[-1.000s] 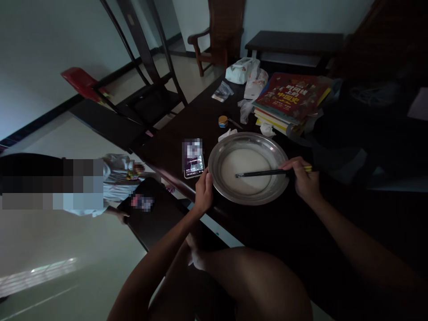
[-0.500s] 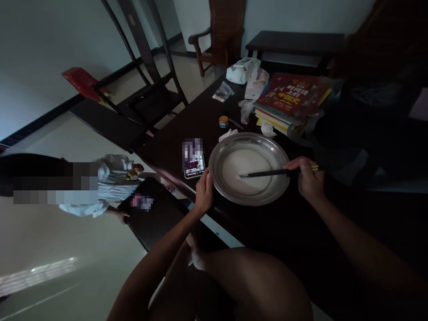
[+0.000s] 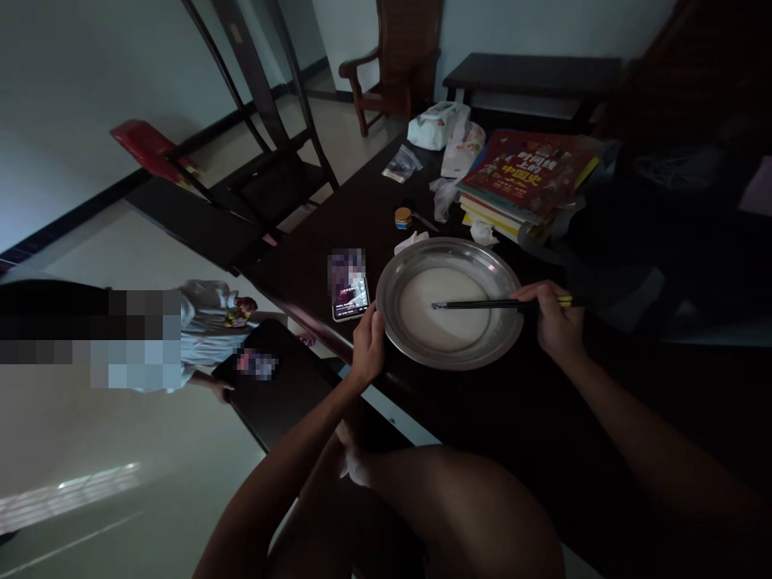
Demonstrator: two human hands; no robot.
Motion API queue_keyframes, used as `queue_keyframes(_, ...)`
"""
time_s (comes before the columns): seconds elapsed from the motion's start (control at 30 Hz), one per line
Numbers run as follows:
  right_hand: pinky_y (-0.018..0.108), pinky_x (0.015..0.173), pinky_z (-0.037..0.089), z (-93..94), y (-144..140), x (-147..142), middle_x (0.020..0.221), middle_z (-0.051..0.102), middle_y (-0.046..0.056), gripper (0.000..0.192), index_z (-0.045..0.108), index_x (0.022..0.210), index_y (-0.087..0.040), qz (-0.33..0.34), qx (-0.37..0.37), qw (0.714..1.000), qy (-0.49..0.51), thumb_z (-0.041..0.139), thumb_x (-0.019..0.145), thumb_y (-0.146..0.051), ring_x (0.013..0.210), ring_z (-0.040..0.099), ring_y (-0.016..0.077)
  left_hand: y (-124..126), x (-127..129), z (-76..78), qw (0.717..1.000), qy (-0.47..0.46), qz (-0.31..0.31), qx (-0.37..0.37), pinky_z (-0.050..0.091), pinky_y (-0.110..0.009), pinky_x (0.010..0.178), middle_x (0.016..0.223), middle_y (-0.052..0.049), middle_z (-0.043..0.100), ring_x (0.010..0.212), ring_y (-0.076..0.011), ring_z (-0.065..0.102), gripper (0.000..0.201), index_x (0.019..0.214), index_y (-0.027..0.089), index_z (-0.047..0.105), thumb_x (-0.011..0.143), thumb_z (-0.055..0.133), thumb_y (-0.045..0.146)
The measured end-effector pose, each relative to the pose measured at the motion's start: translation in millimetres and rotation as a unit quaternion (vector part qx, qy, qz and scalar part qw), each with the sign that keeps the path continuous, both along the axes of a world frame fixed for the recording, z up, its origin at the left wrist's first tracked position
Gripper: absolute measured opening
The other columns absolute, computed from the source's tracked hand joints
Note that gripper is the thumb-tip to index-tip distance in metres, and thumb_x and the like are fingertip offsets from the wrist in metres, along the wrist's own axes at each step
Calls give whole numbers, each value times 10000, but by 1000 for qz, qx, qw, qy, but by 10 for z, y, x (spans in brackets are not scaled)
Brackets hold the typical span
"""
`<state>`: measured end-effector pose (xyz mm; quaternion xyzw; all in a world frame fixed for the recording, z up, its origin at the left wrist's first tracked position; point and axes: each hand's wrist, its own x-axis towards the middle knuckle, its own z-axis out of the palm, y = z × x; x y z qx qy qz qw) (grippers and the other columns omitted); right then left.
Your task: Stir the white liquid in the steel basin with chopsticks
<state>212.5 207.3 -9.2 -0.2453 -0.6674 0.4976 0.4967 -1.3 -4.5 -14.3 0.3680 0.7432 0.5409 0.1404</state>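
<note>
Stirring the pale liquid (image 3: 445, 314) in the metal basin (image 3: 507, 322) on the table (image 3: 362, 217), keep your left hand (image 3: 367, 346) gripping the rim and your right hand (image 3: 552, 318) fingers clamped on the chopsticks (image 3: 482, 304), tips low, strokes gentle.

Dark wooden bench (image 3: 338, 233) carries a steel basin (image 3: 449, 354) near its edge; a lit phone (image 3: 349, 296) just beside; a small jar (image 3: 403, 217), tissues (image 3: 434, 126), stacked books (image 3: 523, 173) farther back
</note>
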Motion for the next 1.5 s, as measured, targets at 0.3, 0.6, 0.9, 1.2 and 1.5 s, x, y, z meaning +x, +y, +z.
queue_keyframes(0.3,373,799,517,-15,8,10,742,712,25,380,687,663,-239,7,-6,1000,-10,565,918,-492,761,666,200,7,-3,-9,1000,0,0,3,445,-383,1042,1286,-127,657,1202,-244,602,626,1251,147,601,973,287,612)
queue_keyframes(0.6,373,794,515,-4,2,1,735,709,24,375,687,662,-240,13,-14,1000,-9,566,917,-487,752,663,199,23,-1,-18,1000,-3,1,6,442,-392,1050,1296,-127,652,1211,-250,598,618,1264,146,599,976,295,600)
queue_keyframes(0.9,361,788,513,1,-8,-1,730,707,22,374,689,669,-236,14,-3,1000,-13,567,920,-486,747,663,192,17,-5,-14,1000,-4,4,0,435,-387,1052,1292,-132,652,1215,-252,592,637,1260,139,595,966,298,620)
queue_keyframes(1.2,387,791,518,-2,0,2,722,706,24,391,687,664,-243,-3,-10,1000,-17,567,906,-525,753,665,209,3,-2,1,999,3,33,-12,483,-333,835,946,-63,684,891,-196,620,541,1035,182,572,943,325,654)
queue_keyframes(1.5,362,756,506,14,-6,-3,689,698,18,373,696,647,-243,17,-17,1000,2,579,913,-476,706,652,196,-11,-10,152,998,56,8,-39,383,-289,643,692,4,465,661,-149,447,456,714,220,434,978,292,563)
